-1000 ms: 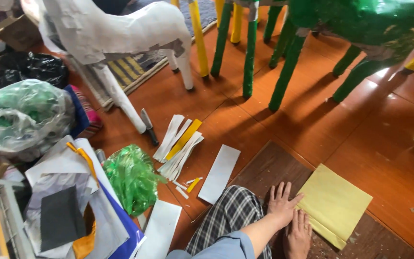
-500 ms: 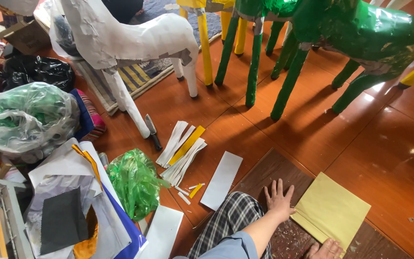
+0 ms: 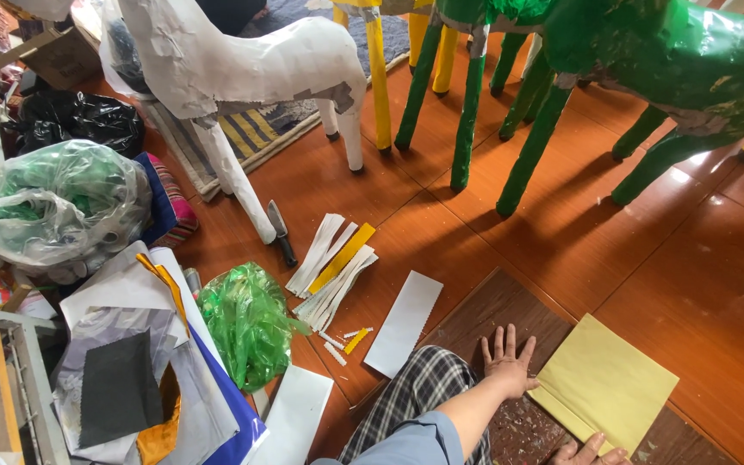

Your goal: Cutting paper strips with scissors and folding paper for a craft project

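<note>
My left hand (image 3: 508, 362) lies flat, fingers spread, on a dark wooden board (image 3: 484, 312) on the floor. Its thumb side touches the left edge of a folded yellow paper sheet (image 3: 606, 387) lying on the board. Only the fingers of my right hand (image 3: 592, 449) show at the bottom edge. They are stretched out at the near corner of the yellow sheet and hold nothing. My checked trouser leg (image 3: 415, 396) lies left of the board.
A white paper strip (image 3: 404, 323), a pile of white and yellow strips (image 3: 333, 267), a black-handled knife (image 3: 282, 232) and a green plastic bag (image 3: 247, 323) lie to the left. White (image 3: 234, 69) and green (image 3: 673, 60) papier-mâché animal figures stand behind. Bags and paper clutter the far left.
My right hand has slid from beside my left hand down to the bottom edge of the view. The left hand stays flat on the board. The view has tilted slightly.
</note>
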